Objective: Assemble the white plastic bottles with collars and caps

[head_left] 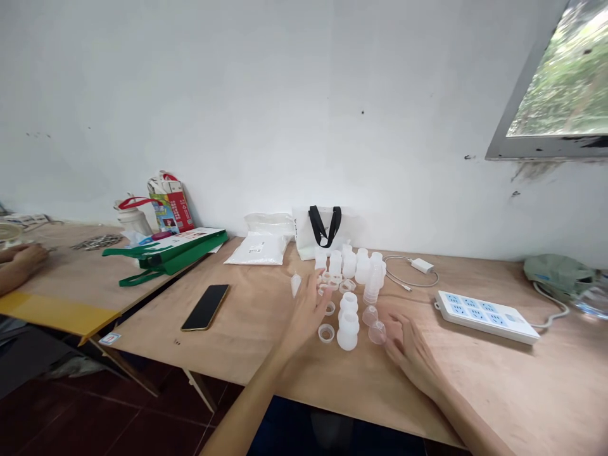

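Observation:
My left hand reaches over the wooden table with fingers stretched out, holding nothing, right beside a small white ring cap and a small white plastic bottle. My right hand lies flat and open on the table, fingertips close to a clear dome cap. Behind them stand several white bottles with loose caps among them.
A black phone lies to the left. A white bag with black handles and plastic packets stand by the wall. A power strip and charger lie right. Another person's hand rests on the neighbouring table with a green bag.

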{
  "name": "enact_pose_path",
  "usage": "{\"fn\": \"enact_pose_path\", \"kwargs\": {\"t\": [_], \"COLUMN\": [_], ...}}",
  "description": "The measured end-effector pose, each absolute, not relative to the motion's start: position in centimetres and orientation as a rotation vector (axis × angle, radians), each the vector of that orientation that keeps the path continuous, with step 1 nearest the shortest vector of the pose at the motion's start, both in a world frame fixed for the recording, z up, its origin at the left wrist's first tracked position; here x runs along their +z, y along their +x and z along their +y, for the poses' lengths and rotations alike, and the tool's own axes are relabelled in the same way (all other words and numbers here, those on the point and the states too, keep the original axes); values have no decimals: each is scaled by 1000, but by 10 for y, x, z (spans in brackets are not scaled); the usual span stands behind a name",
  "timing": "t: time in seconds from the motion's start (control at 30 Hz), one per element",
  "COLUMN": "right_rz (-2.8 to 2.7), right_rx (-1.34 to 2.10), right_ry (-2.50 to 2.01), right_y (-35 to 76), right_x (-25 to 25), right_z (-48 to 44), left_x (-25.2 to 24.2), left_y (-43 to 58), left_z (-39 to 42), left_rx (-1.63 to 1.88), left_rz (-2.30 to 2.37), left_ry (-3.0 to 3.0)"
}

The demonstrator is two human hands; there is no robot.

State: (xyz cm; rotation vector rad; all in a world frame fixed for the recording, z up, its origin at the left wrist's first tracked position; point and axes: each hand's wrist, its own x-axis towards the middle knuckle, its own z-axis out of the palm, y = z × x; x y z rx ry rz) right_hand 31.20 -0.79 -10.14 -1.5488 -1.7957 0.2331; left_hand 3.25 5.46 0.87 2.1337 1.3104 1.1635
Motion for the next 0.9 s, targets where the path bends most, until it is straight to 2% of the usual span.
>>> {"fn": "enact_pose_path", "kwargs": {"t": [0.17, 0.4, 0.57, 0.9], "right_rz": [-1776, -2186, -2309, -2306], "right_rx": [-60, 128, -8, -30], "right_ry": [-1406, -1287, -1439, -1462], "right_y": [294, 223, 192, 190], "right_x": [-98, -68, -63, -76], "right_z": [-18, -35, -31, -26], "left_x": [-12, -44, -54, -55], "left_y": [7, 0, 11, 22], "left_z": [23, 26, 14, 13], "left_rx": [1052, 714, 442, 407], "left_rz": [1319, 1440, 1332, 1450], "left_ry": [2003, 2161, 2343, 2374]}}
